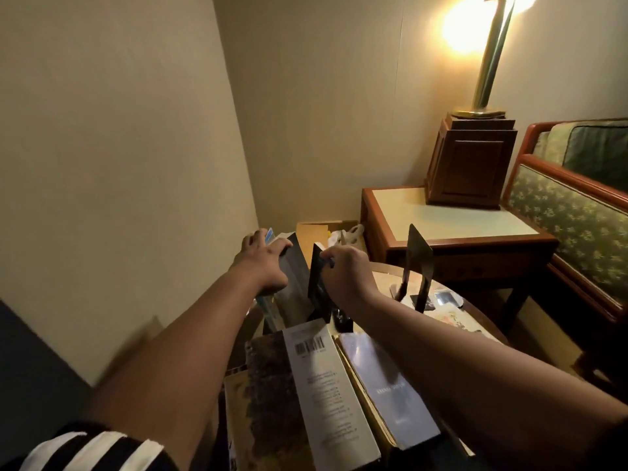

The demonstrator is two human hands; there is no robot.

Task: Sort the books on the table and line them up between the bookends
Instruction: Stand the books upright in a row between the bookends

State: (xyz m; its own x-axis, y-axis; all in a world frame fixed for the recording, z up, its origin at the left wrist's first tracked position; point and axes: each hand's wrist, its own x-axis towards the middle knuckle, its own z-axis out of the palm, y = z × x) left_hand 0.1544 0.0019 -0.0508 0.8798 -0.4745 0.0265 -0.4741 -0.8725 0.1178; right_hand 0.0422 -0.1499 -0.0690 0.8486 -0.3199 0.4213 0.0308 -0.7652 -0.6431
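My left hand point(263, 258) grips the top of a few upright books point(295, 277) at the far left of the round table point(482, 329); the outer one has a dark grey cover. My right hand point(346, 266) pinches the top edge of a black bookend point(317, 287) standing just right of those books. A second black bookend point(419, 258) stands apart to the right, further back on the table. Close to me lie several books flat or leaning: a brown mottled one point(268, 385), a white one with a barcode point(326, 385) and a grey-purple one point(390, 385).
A wooden side table point(452, 222) with a lamp on a wooden box point(470, 161) stands behind right. An upholstered chair point(577, 212) is at the right. A cardboard box point(312, 232) and a plastic bag point(346, 234) sit in the corner. Wall close on the left.
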